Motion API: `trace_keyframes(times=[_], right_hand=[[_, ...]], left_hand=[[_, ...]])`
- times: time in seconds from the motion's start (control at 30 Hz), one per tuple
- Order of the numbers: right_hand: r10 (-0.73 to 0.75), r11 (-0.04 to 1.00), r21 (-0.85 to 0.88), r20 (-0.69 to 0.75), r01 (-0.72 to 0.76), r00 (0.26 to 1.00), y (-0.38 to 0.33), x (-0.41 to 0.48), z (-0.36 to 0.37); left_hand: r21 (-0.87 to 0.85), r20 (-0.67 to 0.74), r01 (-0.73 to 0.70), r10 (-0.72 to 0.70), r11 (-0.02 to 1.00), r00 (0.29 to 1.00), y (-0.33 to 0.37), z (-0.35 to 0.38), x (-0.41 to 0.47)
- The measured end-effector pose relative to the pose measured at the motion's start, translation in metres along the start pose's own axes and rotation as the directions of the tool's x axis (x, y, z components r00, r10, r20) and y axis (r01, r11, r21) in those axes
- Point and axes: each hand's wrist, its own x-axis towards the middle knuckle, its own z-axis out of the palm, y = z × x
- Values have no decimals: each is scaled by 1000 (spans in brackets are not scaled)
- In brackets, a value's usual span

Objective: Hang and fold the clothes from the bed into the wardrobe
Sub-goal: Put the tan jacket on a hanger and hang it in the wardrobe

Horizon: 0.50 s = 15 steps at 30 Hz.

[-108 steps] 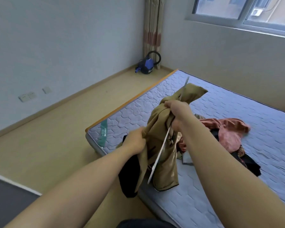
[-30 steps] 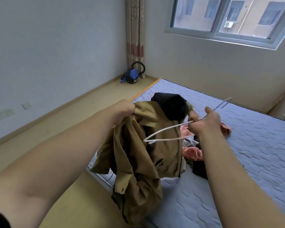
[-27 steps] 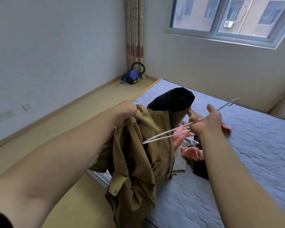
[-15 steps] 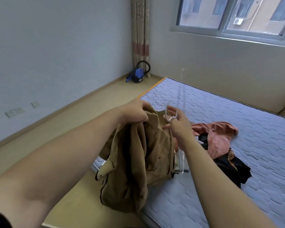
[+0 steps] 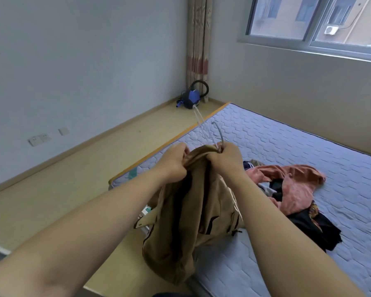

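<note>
Over the bed (image 5: pixel 287 151) corner, the hanger (image 5: pixel 221 133), lately outside the jacket (image 5: pixel 191 211), now seems threaded inside. The left hand (image 5: pixel 174 166) clutches the collar and the right hand (image 5: pixel 225 161) pinches hook and cloth. It looks nearly hangable.

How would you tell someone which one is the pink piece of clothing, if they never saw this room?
Find the big pale quilted mattress below the window. Lying on it, the pink garment is the only salmon-coloured piece, crumpled right beside the black garment.
</note>
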Motion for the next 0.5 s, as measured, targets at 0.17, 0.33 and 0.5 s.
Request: trace_keyframes(times=[0.17,0.33,0.5], right_hand=[[-15,998,59,-103,21,995,-3,8,-19],[-54,998,3,-192,56,980,-3,15,-40],[-38,999,-38,-285,28,958,2,24,-58]], left_hand=[[118,32,359,-365,926,931,-70,38,-31],[127,181,567,-581,814,794,-91,47,-42],[-357,330,788,-722,502,609,-90,37,-26]])
